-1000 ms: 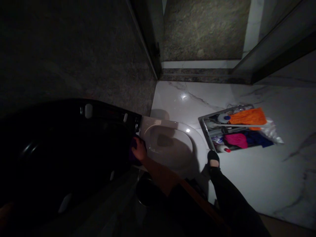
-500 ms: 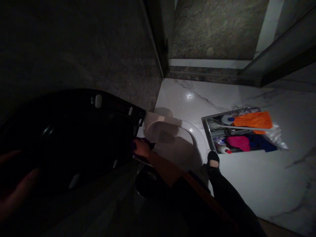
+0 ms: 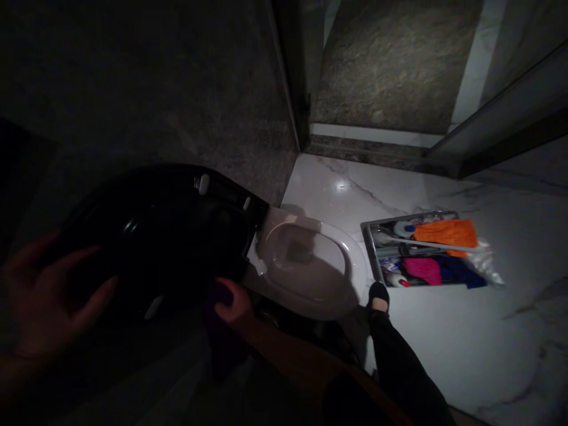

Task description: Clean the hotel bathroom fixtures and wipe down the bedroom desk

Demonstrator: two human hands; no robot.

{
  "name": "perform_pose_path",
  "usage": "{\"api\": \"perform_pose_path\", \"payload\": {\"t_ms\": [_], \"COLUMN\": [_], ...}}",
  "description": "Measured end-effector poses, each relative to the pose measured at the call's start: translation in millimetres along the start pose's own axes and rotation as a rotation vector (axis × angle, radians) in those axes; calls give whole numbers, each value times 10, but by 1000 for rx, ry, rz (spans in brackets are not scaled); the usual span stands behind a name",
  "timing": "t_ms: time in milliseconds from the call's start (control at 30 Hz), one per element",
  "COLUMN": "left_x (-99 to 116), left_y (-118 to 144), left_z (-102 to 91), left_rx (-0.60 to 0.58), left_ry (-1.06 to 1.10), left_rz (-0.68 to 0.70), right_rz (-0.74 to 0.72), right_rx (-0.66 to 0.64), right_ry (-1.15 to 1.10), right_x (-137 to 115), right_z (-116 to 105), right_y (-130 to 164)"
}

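Dim bathroom, viewed from above. A white toilet bowl (image 3: 358, 269) stands on a marble floor (image 3: 444, 337), its black seat (image 3: 177, 242) raised at the hinge end.

The right hand (image 3: 239, 303) has its fingers and thumb closed around a purple cloth (image 3: 217, 325). The cloth is just beyond the bowl's hinge-end corner, by the seat's near edge; its loose end hangs down into shadow. Whether it touches the seat is too dark to tell.

The left hand (image 3: 53, 296) is spread wide, thumb apart from the fingers, with nothing visible in its grasp; it is in front of the seat's far-left end, and contact cannot be told.

Near the bowl's front edge, a gray caddy (image 3: 371, 254) holds bottles, an orange cloth (image 3: 446, 232) and a pink cloth (image 3: 423, 270). A dark shoe (image 3: 377, 296) is beside its near-left corner.

Good handling here probably means folding the hanging end into the palm, keeping it clear of the bowl, and working with a flat pad around the hinges.
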State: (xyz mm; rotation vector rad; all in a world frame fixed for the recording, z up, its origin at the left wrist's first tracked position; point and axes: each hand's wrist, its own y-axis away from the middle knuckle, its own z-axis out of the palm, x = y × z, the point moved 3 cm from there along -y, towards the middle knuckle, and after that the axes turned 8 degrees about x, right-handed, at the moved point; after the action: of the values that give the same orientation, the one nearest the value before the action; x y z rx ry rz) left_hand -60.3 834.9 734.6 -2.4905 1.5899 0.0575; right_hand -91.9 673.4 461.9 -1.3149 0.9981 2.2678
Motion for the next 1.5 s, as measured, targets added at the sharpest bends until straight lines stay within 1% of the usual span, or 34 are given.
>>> {"api": "perform_pose_path", "payload": {"t_ms": [33,67,100,167,200,233,267,300,367,467,533,567,600,633,667,700,800,833,900,933,967,1033,1100,1167,1233,1300,1333,1400,1467,1500], "left_x": [64,120,161,197,197,189,174,156,115,84,80,79,76,71,62,53,16,4,-16,-22,-25,-22,-17,-15,-17,-19,-15,9,59,88], "left_y": [-32,-61,-82,-104,-104,-101,-94,-89,-83,-90,-92,-90,-85,-79,-72,-66,-60,-61,-64,-64,-63,-58,-52,-43,-35,-32,-33,-40,-50,-54], "left_z": [-20,-39,-53,-64,-66,-66,-65,-64,-57,-47,-51,-52,-53,-53,-53,-52,-46,-41,-28,-22,-16,-8,-4,-3,1,6,5,-7,-34,-48], "left_rx": [26,46,57,56,61,71,82,93,98,87,101,106,107,105,105,99,101,104,121,133,144,164,170,168,162,150,148,142,143,131], "left_ry": [11,14,10,-2,0,5,12,20,31,33,41,46,50,53,54,52,46,43,39,36,31,25,33,41,35,17,14,17,40,52], "left_rz": [43,83,112,143,162,187,207,221,218,216,226,227,222,214,206,204,229,243,271,279,284,286,273,260,251,231,218,179,145,124], "right_rz": [-148,-261,-340,-409,-419,-413,-396,-367,-278,-141,-94,-97,-119,-153,-198,-249,-435,-500,-585,-597,-581,-495,-381,-272,-166,-106,-114,-178,-262,-309], "right_rx": [-19,-27,-54,-133,-177,-217,-252,-274,-258,-150,-96,-91,-98,-117,-165,-235,-464,-509,-544,-537,-515,-447,-373,-284,-172,-75,-48,-17,-56,-118], "right_ry": [142,307,474,758,862,936,981,998,964,790,649,594,560,557,587,651,938,1011,1081,1085,1074,1012,887,728,578,450,400,344,357,382], "right_x": [-167,-289,-358,-333,-260,-168,-72,10,95,9,-108,-155,-185,-196,-186,-158,-41,-13,28,48,72,136,189,170,43,-181,-308,-516,-566,-520], "right_z": [-190,-367,-515,-716,-763,-775,-749,-688,-471,12,307,404,448,434,366,249,-261,-426,-651,-695,-694,-574,-348,-77,198,473,611,852,1006,1041], "right_y": [-241,-510,-781,-1223,-1349,-1397,-1371,-1283,-991,-505,-273,-205,-178,-195,-257,-361,-836,-1004,-1255,-1316,-1325,-1198,-934,-623,-326,-49,82,313,481,538]}}
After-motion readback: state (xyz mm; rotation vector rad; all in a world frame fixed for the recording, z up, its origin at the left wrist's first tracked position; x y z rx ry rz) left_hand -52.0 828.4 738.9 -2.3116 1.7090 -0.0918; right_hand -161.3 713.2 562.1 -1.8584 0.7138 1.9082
